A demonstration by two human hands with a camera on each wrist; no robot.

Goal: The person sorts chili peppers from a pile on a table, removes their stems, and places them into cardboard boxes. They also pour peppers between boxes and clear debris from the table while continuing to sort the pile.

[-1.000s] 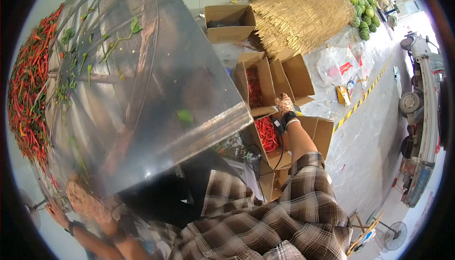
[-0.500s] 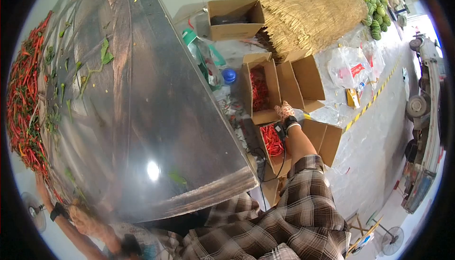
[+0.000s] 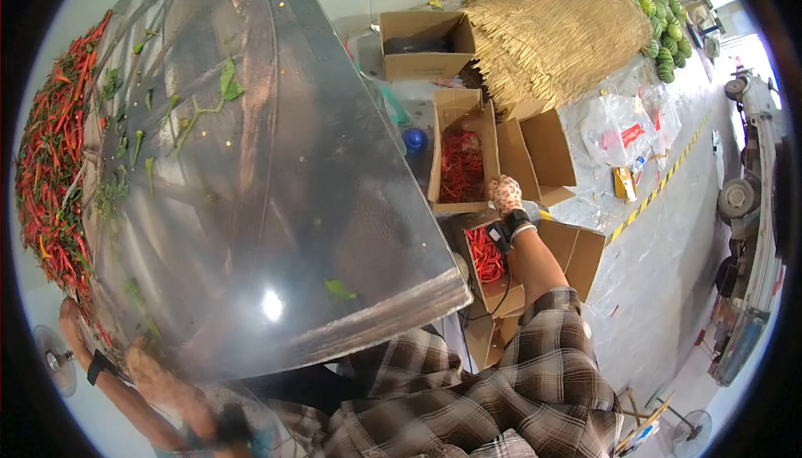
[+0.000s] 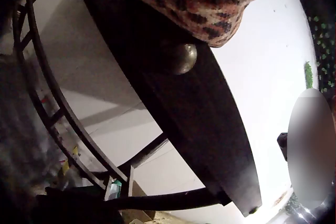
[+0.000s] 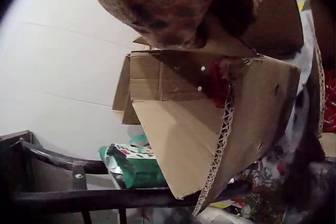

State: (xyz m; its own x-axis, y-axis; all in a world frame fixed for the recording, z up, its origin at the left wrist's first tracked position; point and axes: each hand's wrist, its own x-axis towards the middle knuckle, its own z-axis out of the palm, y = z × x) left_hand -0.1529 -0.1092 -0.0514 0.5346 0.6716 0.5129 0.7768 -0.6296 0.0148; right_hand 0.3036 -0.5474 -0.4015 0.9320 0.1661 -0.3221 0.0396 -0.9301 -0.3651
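Note:
My right hand (image 3: pixel 505 195), in a spotted glove, grips the near right corner of an open cardboard box (image 3: pixel 490 145) that has red chillies (image 3: pixel 462 165) inside. In the right wrist view, the curled glove (image 5: pixel 173 11) is at the top, just over the box's flaps (image 5: pixel 257 98). A second box of red chillies (image 3: pixel 486 255) stands right below that hand. The table hides my left hand in the head view. In the left wrist view the left glove (image 4: pixel 210 16) is beside a dark beam (image 4: pixel 184 113) with a round metal knob (image 4: pixel 184 58); its fingers are hidden.
A large shiny table (image 3: pixel 334 182) fills the left, with a chilli heap (image 3: pixel 54 165) along its far edge. Another person's arm (image 3: pixel 125 399) reaches in there. More cardboard boxes (image 3: pixel 547 149), straw matting (image 3: pixel 560 36) and watermelons (image 3: pixel 664 32) lie beyond. A cable (image 3: pixel 505 295) hangs from my right wrist.
The box at my right hand has turned, showing more of its chillies. The view swung so that a blue lid came into sight beside the table. The other person's arm stays by the heap.

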